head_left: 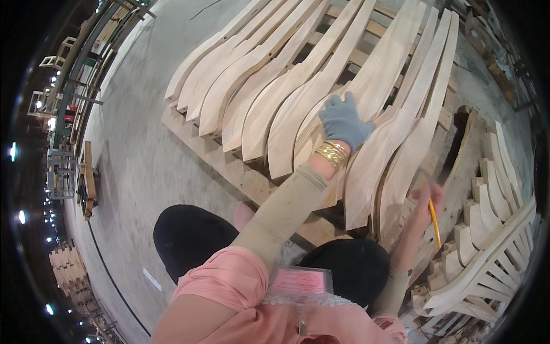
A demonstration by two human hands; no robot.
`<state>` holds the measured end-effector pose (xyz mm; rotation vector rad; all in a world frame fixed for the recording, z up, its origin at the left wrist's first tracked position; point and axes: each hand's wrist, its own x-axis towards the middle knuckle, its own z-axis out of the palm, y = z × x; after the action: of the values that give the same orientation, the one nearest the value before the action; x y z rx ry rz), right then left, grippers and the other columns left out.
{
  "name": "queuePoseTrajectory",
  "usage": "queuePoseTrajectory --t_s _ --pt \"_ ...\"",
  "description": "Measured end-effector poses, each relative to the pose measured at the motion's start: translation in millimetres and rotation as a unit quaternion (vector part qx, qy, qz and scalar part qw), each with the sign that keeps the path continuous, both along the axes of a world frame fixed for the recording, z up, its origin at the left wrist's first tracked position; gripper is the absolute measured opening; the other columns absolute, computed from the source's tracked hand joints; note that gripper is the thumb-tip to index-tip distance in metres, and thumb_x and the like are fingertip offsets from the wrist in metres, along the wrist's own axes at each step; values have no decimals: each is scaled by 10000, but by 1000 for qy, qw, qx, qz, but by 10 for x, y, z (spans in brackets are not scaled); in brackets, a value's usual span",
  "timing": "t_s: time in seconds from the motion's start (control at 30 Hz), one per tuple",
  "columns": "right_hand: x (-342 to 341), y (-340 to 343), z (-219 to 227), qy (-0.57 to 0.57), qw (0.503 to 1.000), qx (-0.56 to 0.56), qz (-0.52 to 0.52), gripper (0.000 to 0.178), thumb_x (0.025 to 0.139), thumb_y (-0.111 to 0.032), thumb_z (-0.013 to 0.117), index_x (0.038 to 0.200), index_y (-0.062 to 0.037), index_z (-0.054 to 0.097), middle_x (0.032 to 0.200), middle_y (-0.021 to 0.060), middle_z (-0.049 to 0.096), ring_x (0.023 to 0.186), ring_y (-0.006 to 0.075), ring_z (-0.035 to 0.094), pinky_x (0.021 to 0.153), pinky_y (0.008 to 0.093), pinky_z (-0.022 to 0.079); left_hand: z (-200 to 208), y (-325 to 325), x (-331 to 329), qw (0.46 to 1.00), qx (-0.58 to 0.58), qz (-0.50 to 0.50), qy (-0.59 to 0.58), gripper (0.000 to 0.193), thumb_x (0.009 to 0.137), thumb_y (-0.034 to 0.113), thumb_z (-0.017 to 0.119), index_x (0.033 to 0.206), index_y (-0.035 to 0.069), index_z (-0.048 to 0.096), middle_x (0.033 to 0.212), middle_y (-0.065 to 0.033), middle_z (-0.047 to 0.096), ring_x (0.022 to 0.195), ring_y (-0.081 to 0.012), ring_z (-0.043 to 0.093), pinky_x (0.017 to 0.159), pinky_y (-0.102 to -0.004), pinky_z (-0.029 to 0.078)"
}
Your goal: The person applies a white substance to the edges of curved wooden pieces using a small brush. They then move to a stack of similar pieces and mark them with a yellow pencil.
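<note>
My left hand point(346, 121), in a grey-blue glove, lies with its fingers apart on the curved wooden pieces near the middle. Under and around it, long pale wooden pieces point(321, 74) with bent, widened near ends lie side by side. My bare right hand point(431, 198) is closed on a thin yellow pencil point(434, 221), beside the near ends of the rightmost pieces. The pencil's lower part sticks out below my fingers; its other end is blurred.
A wooden pallet point(229, 179) bears the row of pieces. At the right stand more stacked curved parts point(487, 212) and a slatted wooden frame point(498, 269). My black-clad knees point(192, 235) are close to the pallet. Metal racks point(77, 86) stand at the far left.
</note>
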<state>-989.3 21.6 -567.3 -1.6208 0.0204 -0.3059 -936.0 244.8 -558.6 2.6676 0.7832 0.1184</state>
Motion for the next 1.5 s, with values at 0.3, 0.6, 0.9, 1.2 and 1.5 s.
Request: queuePoseTrajectory --t_s 0.3,0.6,0.9,1.2,1.5 --pt "845 945 273 -11 987 80 141 239 944 -189 507 872 16 607 741 54 594 641 99 557 602 240 497 -321 923 -124 997 18 -29 -62 665 780 533 575 1257 79 485 1268 -230 441 1166 -395 428 953 -510 357" --pt "1798 2528 -240 97 930 19 353 251 737 -249 728 733 -41 587 696 28 615 624 83 577 576 213 488 -899 1551 -216 989 132 -59 16 757 835 602 414 1414 121 328 1474 -229 223 1373 -411 157 1100 -546 45" --pt "2117 3120 -872 58 932 -170 315 236 687 -247 623 687 -25 543 601 95 599 580 180 595 587 303 476 -964 1632 -255 988 144 -57 15 757 838 597 417 1415 114 330 1468 -243 230 1375 -417 146 1097 -550 37" --pt "2189 3148 -926 -21 922 -244 300 245 746 -258 631 714 -21 580 601 121 578 586 207 585 541 326 467 -1020 1648 -231 985 159 -64 -3 763 846 611 394 1419 113 320 1465 -246 234 1377 -412 142 1101 -538 29" --pt "2124 3147 -890 4 928 -198 315 205 696 -202 606 662 -7 554 556 131 549 557 211 582 527 342 457 -1061 1649 -239 983 173 -67 -4 765 848 617 389 1420 115 315 1462 -241 238 1368 -414 165 1102 -530 47"
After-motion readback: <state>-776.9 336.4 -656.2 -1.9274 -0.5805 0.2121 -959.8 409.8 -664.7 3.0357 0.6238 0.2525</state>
